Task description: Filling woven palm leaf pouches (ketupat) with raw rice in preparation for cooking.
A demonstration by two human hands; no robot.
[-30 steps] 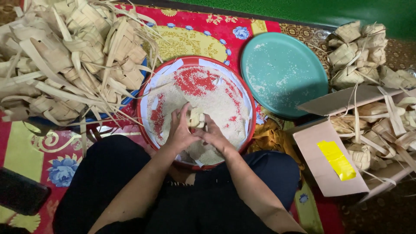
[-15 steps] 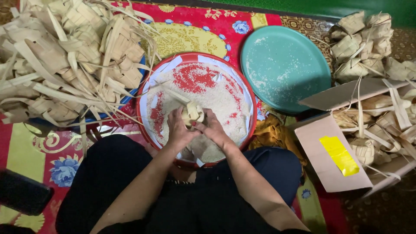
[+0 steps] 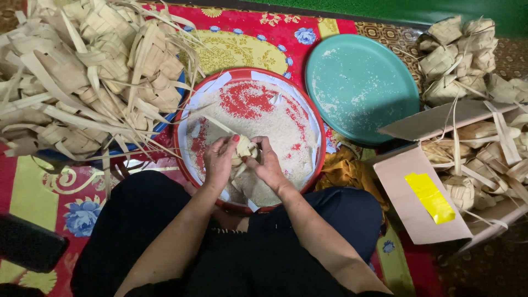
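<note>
Pouch: small pale woven palm-leaf pouch (image 3: 242, 148), held over the round red-rimmed basin of white rice (image 3: 193, 104).
Left hand (image 3: 219, 160): closed round it; keep the mouth upward.
Right hand (image 3: 268, 165): pinching its side; steady it.
Spill: stay above the rice.

A round tray (image 3: 190, 118) of rice sits at the centre, just ahead of the seated person's knees. Over the tray's near half, at about 6 o'clock from its middle, the left hand (image 3: 219, 160) and right hand (image 3: 270, 165) meet around a small woven leaf pouch (image 3: 242, 147), left hand at 9 o'clock of it, right hand at 3 o'clock. At 10 o'clock from the tray lies a large heap of empty woven pouches (image 3: 82, 71), its loose strips overlapping the tray's rim. At 2 o'clock lies a plate (image 3: 360, 85), just beside the tray. At 3 o'clock stands an open cardboard box (image 3: 418, 192) with pouches in it. More pouches (image 3: 454, 55) are piled behind the box, at 1 o'clock, right of the plate.
</note>
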